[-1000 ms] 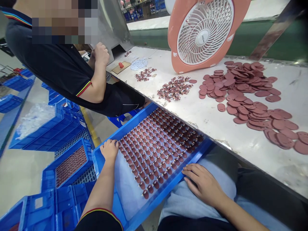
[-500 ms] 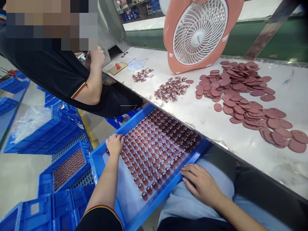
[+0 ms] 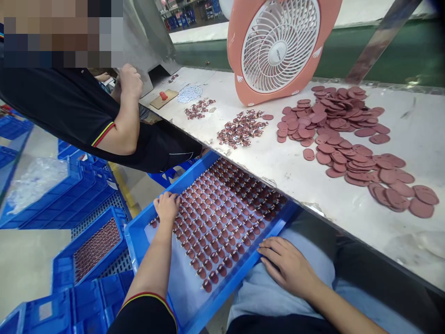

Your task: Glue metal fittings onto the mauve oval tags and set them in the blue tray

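A blue tray (image 3: 225, 287) lies tilted across my lap, partly under the table edge. Rows of small dark red pieces (image 3: 213, 220) with light ends cover much of its pale liner. At the tray's far left part, my left hand (image 3: 167, 205) reaches over the pieces with fingers bent down; its fingertips and anything between them are hidden. My right hand (image 3: 285, 264) rests on the tray's near right rim, fingers extended and holding nothing.
On the white table (image 3: 278, 162) are flat red ovals (image 3: 347, 111), small bundled pieces (image 3: 241, 130) and an orange fan (image 3: 278, 53). A person (image 3: 69, 106) sits at the left. Blue crates (image 3: 83, 185) stand beyond my left arm, one holding a filled tray.
The whole view has shifted slightly, moving the table and fan left in the picture. A dark red piece now shows left of my left hand. My right hand stays on the rim.
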Tool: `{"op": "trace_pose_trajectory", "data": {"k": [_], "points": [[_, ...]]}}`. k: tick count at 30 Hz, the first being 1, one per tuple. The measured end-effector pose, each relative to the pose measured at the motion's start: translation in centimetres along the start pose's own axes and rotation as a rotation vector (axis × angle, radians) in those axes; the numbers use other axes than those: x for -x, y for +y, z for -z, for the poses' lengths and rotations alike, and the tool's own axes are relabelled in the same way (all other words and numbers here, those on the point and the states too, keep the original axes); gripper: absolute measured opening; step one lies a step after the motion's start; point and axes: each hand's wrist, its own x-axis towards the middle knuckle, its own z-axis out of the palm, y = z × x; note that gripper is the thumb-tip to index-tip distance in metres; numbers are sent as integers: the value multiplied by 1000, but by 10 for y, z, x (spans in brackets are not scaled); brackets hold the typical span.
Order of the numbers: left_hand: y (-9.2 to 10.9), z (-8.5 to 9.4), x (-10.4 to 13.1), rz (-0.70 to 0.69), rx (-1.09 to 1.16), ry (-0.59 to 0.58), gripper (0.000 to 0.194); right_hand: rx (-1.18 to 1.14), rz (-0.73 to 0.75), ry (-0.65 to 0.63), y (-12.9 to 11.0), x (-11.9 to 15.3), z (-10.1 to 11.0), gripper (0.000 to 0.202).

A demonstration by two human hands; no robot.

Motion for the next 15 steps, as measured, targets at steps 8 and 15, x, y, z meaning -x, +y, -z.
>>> {"op": "trace_pose_trajectory", "data": {"k": [8,15], "points": [[5,6,2,29,15,38,34,-9,5,1,0,-1,1,20],[38,12,-21,18,67,112,34,-11,0,-4,0,-1,1,20]]}}
